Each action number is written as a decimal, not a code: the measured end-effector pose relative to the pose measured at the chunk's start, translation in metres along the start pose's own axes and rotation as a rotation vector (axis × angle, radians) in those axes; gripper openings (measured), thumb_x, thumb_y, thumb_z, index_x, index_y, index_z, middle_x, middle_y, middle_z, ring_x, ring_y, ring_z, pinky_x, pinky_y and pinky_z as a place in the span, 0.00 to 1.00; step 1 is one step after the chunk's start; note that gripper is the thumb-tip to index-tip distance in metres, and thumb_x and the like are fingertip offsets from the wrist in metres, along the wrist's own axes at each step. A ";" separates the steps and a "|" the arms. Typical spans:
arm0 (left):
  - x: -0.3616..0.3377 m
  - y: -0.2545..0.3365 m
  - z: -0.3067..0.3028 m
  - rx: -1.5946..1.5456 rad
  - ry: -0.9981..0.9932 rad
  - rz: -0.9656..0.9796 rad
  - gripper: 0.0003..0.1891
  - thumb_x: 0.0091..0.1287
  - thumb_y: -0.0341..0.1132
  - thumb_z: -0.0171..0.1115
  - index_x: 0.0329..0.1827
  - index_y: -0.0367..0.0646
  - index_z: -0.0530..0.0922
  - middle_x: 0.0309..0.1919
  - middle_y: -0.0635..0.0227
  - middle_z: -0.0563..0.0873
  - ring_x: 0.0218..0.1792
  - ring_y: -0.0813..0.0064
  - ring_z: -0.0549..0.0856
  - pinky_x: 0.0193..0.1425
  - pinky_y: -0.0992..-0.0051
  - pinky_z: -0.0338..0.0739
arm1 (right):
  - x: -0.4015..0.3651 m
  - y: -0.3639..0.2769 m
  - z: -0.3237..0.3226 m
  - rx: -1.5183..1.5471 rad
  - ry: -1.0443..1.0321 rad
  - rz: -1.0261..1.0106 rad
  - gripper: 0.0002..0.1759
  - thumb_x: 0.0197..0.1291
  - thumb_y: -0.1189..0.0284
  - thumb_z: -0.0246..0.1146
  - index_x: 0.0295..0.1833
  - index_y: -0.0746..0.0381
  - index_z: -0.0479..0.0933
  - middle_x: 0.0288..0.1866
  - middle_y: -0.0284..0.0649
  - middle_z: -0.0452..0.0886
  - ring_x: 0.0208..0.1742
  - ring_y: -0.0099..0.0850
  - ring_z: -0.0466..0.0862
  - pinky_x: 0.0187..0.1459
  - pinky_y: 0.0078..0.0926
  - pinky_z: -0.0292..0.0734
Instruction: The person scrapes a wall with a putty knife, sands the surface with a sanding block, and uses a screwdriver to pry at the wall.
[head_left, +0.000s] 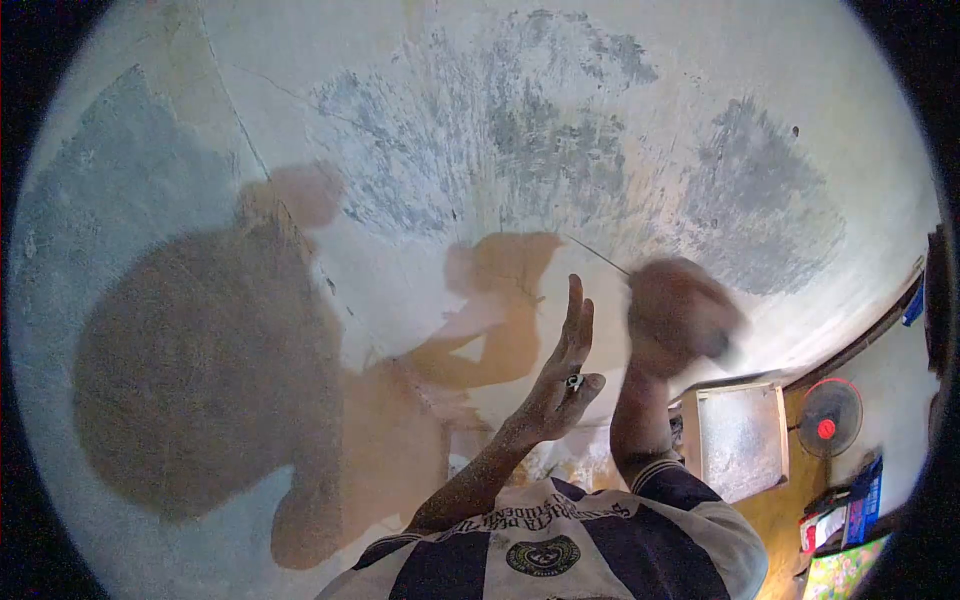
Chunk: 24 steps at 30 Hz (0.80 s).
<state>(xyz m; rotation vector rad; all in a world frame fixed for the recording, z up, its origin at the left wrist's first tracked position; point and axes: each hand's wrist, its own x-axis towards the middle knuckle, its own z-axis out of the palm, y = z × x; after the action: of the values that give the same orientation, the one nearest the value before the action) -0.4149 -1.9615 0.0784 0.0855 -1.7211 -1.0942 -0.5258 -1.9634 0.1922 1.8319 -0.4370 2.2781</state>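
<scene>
My right hand (682, 312), smeared by motion, is closed around a thin-bladed hand tool (598, 255). The blade appears edge-on as a fine dark line, and its tip reaches the wall (590, 210) or lies very close to it. A dark blurred end shows below the fist. To the left, my left hand (568, 365) is raised with its fingers stretched out, holding nothing; a ring (574, 381) sits on one finger. Rough grey patches (560, 145) mark the pale wall in front of me, with another grey patch (765, 195) at the right.
My shadow (220, 370) covers much of the wall's left side. A wood-framed panel (738, 440) stands at the lower right, beside a fan with a red centre (827, 429). Blue and red items (850, 515) and a flowered cloth (845, 575) lie below the fan.
</scene>
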 end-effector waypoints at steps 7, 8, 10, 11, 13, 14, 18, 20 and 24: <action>0.002 0.001 -0.002 0.047 -0.022 0.003 0.43 0.80 0.60 0.45 0.88 0.50 0.38 0.84 0.47 0.28 0.84 0.44 0.33 0.84 0.46 0.40 | 0.017 -0.032 -0.009 0.006 -0.075 0.057 0.18 0.71 0.69 0.56 0.25 0.61 0.68 0.15 0.34 0.67 0.15 0.29 0.69 0.19 0.32 0.71; 0.001 0.005 -0.002 0.041 -0.025 -0.012 0.43 0.80 0.60 0.45 0.88 0.50 0.38 0.85 0.48 0.28 0.84 0.44 0.33 0.84 0.46 0.40 | 0.017 -0.034 -0.008 -0.114 -0.115 0.041 0.18 0.71 0.68 0.55 0.25 0.62 0.69 0.15 0.34 0.67 0.15 0.29 0.70 0.19 0.31 0.72; -0.001 0.007 -0.004 0.041 -0.032 -0.023 0.44 0.80 0.61 0.44 0.87 0.50 0.37 0.85 0.48 0.28 0.84 0.44 0.34 0.84 0.46 0.40 | 0.004 -0.007 -0.007 -0.379 -0.224 0.054 0.16 0.70 0.67 0.56 0.28 0.62 0.73 0.18 0.35 0.70 0.18 0.31 0.73 0.22 0.30 0.75; -0.002 0.007 -0.004 0.043 -0.032 -0.021 0.44 0.80 0.61 0.44 0.87 0.50 0.37 0.85 0.48 0.28 0.84 0.45 0.34 0.84 0.47 0.40 | 0.001 0.002 -0.010 -0.367 -0.274 0.065 0.14 0.68 0.68 0.58 0.29 0.62 0.76 0.20 0.36 0.73 0.20 0.33 0.76 0.25 0.30 0.78; -0.005 0.006 -0.003 0.042 -0.032 -0.020 0.44 0.80 0.61 0.44 0.87 0.50 0.37 0.85 0.48 0.28 0.85 0.45 0.34 0.85 0.47 0.40 | -0.010 0.001 -0.020 -0.823 -0.473 0.053 0.08 0.62 0.72 0.65 0.29 0.62 0.79 0.26 0.40 0.80 0.29 0.36 0.82 0.31 0.28 0.81; -0.007 0.006 -0.002 0.038 -0.029 -0.023 0.44 0.80 0.61 0.44 0.87 0.50 0.37 0.85 0.48 0.28 0.85 0.45 0.34 0.85 0.47 0.40 | -0.009 -0.003 -0.029 -0.785 -0.451 0.034 0.08 0.62 0.72 0.66 0.29 0.60 0.79 0.25 0.39 0.80 0.27 0.37 0.82 0.31 0.28 0.81; 0.000 0.005 -0.005 0.057 -0.025 -0.040 0.44 0.79 0.62 0.44 0.87 0.50 0.37 0.85 0.49 0.28 0.85 0.45 0.34 0.85 0.47 0.40 | 0.001 0.003 -0.015 -0.265 -0.195 0.105 0.16 0.67 0.70 0.63 0.24 0.56 0.70 0.17 0.36 0.74 0.15 0.31 0.74 0.24 0.31 0.77; -0.001 0.005 -0.005 0.027 -0.017 -0.016 0.44 0.79 0.62 0.44 0.87 0.50 0.37 0.85 0.49 0.28 0.85 0.46 0.34 0.85 0.48 0.40 | 0.004 0.007 -0.002 -0.173 -0.087 0.137 0.19 0.68 0.68 0.62 0.23 0.57 0.68 0.17 0.37 0.73 0.15 0.30 0.74 0.22 0.32 0.76; -0.001 -0.001 -0.003 0.060 -0.014 0.002 0.45 0.79 0.62 0.45 0.87 0.48 0.38 0.85 0.48 0.29 0.85 0.47 0.33 0.85 0.48 0.39 | 0.027 -0.034 -0.006 -0.143 -0.116 0.119 0.22 0.70 0.62 0.59 0.22 0.59 0.69 0.15 0.37 0.73 0.14 0.30 0.73 0.20 0.34 0.73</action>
<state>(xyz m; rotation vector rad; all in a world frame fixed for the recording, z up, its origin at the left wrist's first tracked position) -0.4124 -1.9640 0.0772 0.1145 -1.7666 -1.0442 -0.5261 -1.9307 0.2211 1.9196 -0.7265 2.1573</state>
